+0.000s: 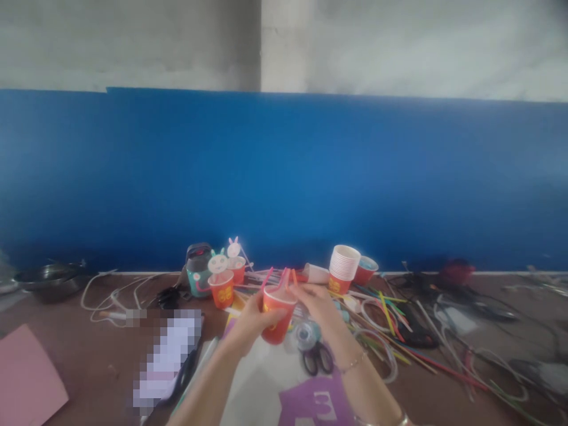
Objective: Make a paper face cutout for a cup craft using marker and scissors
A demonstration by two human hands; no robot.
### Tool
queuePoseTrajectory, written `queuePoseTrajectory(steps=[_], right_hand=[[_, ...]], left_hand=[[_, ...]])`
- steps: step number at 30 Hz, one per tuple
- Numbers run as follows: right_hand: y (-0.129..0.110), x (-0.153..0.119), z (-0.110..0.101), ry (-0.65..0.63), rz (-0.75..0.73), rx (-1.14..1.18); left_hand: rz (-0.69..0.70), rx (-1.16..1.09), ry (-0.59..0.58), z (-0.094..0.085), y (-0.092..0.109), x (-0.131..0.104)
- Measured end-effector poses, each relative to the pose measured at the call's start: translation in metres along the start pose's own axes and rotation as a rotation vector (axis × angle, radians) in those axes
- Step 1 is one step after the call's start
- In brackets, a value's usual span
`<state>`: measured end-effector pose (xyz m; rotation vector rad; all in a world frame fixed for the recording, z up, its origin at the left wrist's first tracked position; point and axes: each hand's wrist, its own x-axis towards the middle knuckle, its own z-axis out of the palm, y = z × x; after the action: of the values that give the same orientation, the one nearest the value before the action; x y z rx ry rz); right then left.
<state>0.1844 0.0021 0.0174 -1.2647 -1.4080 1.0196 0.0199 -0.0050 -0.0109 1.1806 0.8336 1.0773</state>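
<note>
My left hand (255,319) is wrapped round a red paper cup (275,331) with a yellow print, held upright above the table. Pink straws (267,277) stick up out of the cup's rim. At the rim's right side, the fingers of my right hand (313,299) are pinched at the lower part of an orange straw (294,277); its low end is hidden. Below the hands lie a roll of clear tape (305,335) and black-handled scissors (317,360). White paper (257,378) and cut purple paper (310,393) are spread beneath.
Behind stand a cup stack (344,269) and two cups with animal faces, one in front (220,290). Loose straws and sticks (399,343) litter the right side. A phone (168,361), pink paper (31,378) and a metal bowl (51,281) lie left. A blue partition (284,177) closes the back.
</note>
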Motion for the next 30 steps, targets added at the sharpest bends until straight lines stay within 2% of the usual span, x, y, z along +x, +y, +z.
queuePoseTrajectory(steps=[3,9,14,18,23,30], right_hand=[[0.001,0.001,-0.002,0.015,0.024,0.020],[0.002,0.001,-0.005,-0.048,-0.002,0.063],[0.007,0.005,-0.006,0.015,0.025,0.019],[0.012,0.007,-0.004,0.072,0.083,0.105],[0.015,0.007,-0.007,0.015,0.097,0.249],[0.014,0.009,-0.006,0.000,0.045,0.158]], left_hand=[[0.007,-0.016,0.021,0.003,-0.003,0.001],[-0.011,-0.108,-0.016,0.003,-0.006,-0.001],[-0.004,-0.188,0.066,0.011,-0.010,0.001],[0.031,-0.214,0.119,0.014,-0.010,0.002],[0.023,-0.262,0.117,0.010,-0.009,0.002],[-0.004,-0.357,0.062,0.008,-0.014,0.003]])
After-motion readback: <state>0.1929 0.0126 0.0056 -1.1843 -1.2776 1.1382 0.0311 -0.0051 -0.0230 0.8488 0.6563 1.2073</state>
